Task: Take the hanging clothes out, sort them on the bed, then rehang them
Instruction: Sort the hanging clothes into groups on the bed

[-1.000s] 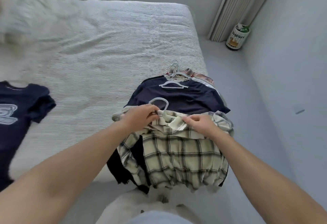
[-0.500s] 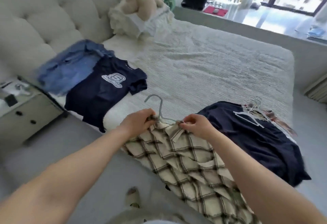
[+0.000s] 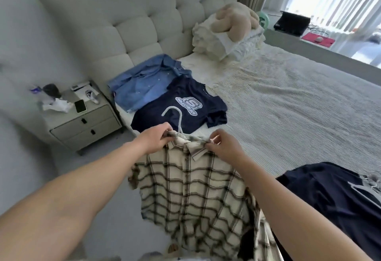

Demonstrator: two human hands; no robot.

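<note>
Plaid shirt point(image 3: 193, 190), on its white hanger point(image 3: 179, 120), now hangs in the air at the bed point(image 3: 288, 116) edge, lifted off the pile w/ the dark top point(image 3: 329, 198) at right a sec ago. Left hand point(image 3: 153, 140) grips one shoulder, right hand point(image 3: 223, 147) pinches the collar. Beyond lie the sorted navy tee point(image 3: 181, 108) and denim shirt point(image 3: 142, 83); the plaid likely lands beside them next.

Tufted headboard point(image 3: 144, 19), grey nightstand point(image 3: 86, 122) beside it, bright window point(image 3: 340, 2) with vertical blinds.
</note>
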